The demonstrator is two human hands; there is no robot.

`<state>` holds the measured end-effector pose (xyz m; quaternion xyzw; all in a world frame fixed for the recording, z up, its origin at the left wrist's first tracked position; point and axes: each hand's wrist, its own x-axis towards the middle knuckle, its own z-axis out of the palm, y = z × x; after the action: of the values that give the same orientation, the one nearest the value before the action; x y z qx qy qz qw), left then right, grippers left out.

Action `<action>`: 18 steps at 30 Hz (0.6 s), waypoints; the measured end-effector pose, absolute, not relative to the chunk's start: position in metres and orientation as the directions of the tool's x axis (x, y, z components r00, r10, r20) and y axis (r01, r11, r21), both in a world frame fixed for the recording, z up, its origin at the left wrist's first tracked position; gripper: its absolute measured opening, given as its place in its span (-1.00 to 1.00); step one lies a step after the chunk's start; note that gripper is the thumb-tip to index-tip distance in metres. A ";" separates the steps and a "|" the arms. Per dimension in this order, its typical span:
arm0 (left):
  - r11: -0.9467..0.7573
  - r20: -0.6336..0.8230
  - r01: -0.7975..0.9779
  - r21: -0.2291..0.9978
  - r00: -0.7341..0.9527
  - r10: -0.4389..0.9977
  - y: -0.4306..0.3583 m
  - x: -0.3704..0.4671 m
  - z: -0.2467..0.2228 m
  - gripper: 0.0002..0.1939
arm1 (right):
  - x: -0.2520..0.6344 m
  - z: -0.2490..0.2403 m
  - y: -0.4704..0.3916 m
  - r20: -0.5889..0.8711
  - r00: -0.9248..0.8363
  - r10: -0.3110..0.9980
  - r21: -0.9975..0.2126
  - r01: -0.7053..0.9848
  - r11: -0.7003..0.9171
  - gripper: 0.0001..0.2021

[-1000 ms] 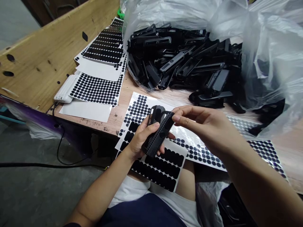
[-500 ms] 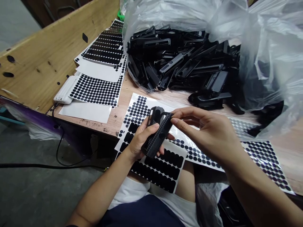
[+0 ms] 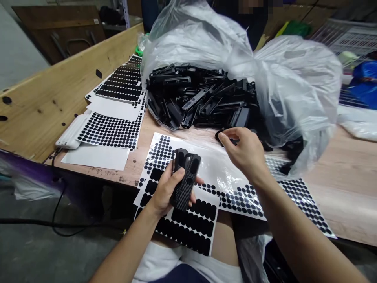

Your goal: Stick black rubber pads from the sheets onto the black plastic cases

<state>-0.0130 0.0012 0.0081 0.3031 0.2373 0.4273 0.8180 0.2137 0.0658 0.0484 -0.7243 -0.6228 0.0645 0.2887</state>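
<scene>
My left hand (image 3: 166,192) is wrapped round two long black plastic pieces (image 3: 183,196) with a carbon-fibre weave pattern, lying side by side and tilted. Dark round spots show on their faces. My right hand (image 3: 246,151) hovers over the table to the right, apart from the pieces, thumb and forefinger pinched together. Whatever is in that pinch, if anything, is too small to make out. Just behind its fingertips lies a black part (image 3: 219,135). Beneath my left hand, a sheet of black stickers (image 3: 191,224) rests over my lap, overlapping a larger sheet of black dots (image 3: 247,200).
A clear plastic bag (image 3: 200,43) full of black plastic parts (image 3: 194,100) stands open behind the sheets. More dot sheets (image 3: 108,129) and a white power strip (image 3: 72,131) lie at left along a wooden side board (image 3: 70,63). A person's dark clothing shows at the back.
My right hand has come away from the upper end of the black pieces, which now shows a dark round spot. My left hand still holds them. The view has tilted up.
</scene>
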 end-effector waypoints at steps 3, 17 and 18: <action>0.412 -0.143 -0.610 0.677 0.441 0.886 0.001 -0.011 0.012 -0.36 | 0.241 0.029 0.089 0.254 0.374 0.892 -0.330 0.901 -0.283 -0.51; 0.405 -0.177 -0.652 0.641 0.387 0.905 0.002 -0.010 0.012 -0.49 | 0.303 0.020 0.048 0.133 0.462 0.877 -0.328 0.855 -0.401 -0.76; 0.403 -0.179 -0.647 0.647 0.386 0.905 0.001 -0.010 0.013 -0.47 | 0.304 0.021 0.048 0.136 0.496 0.857 -0.312 0.843 -0.438 -0.65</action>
<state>-0.0101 0.0015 0.0125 0.2457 0.2630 0.4879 0.7952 0.3042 0.0475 0.0214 -0.8478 -0.5014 0.0213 0.1716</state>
